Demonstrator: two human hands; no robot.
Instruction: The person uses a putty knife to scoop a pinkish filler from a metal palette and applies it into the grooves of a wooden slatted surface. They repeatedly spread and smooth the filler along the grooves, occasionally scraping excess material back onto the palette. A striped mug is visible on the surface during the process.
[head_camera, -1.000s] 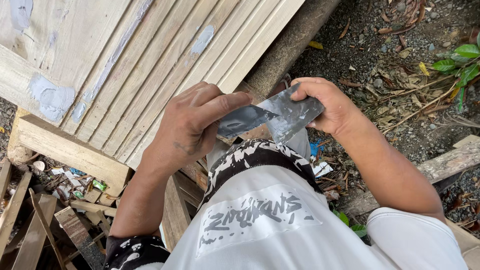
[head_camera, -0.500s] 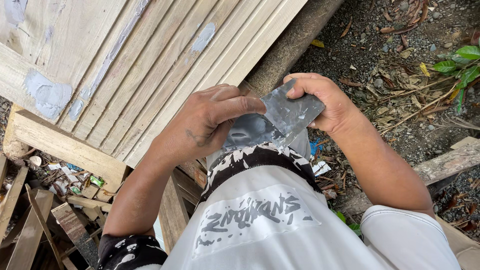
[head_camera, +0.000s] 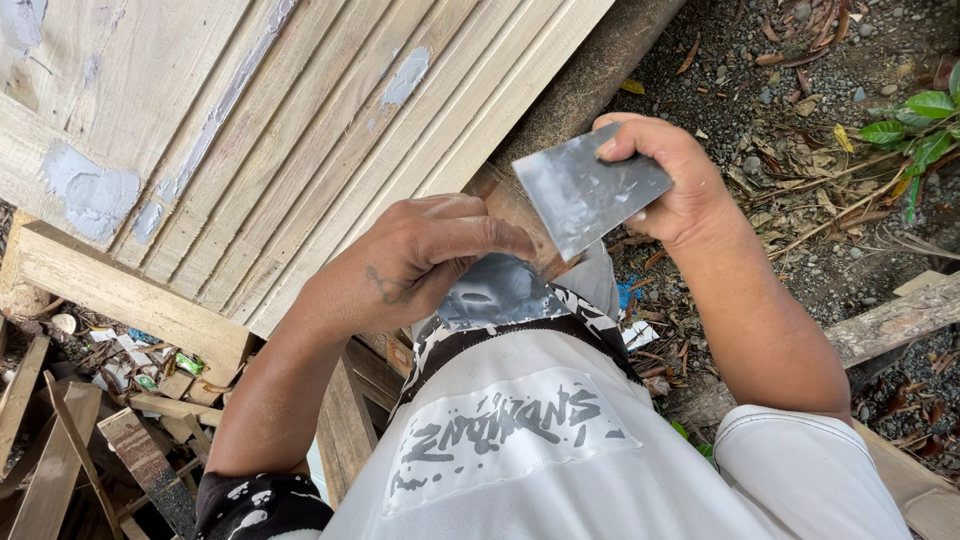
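My right hand (head_camera: 685, 190) grips a flat grey metal plate (head_camera: 585, 195) smeared with grey putty, tilted over the edge of a grooved wooden panel (head_camera: 300, 130). My left hand (head_camera: 415, 265) is closed on a second blade (head_camera: 495, 292) coated in grey putty, held close to my white shirt. The two blades are apart, the plate slightly above and to the right of the other. Patches of grey putty (head_camera: 92, 192) show on the panel's left side, and a smaller patch (head_camera: 405, 75) sits near its top.
The panel rests on a wooden beam (head_camera: 130, 300). Scrap wood pieces and litter (head_camera: 90, 420) lie at the lower left. Gravel with dry leaves (head_camera: 810, 120), a green plant (head_camera: 915, 120) and a weathered plank (head_camera: 900, 320) are on the right.
The two blades were pressed together in front of my chest. Now my right hand has lifted the plate up and right, and my left hand has drawn its blade toward my shirt.
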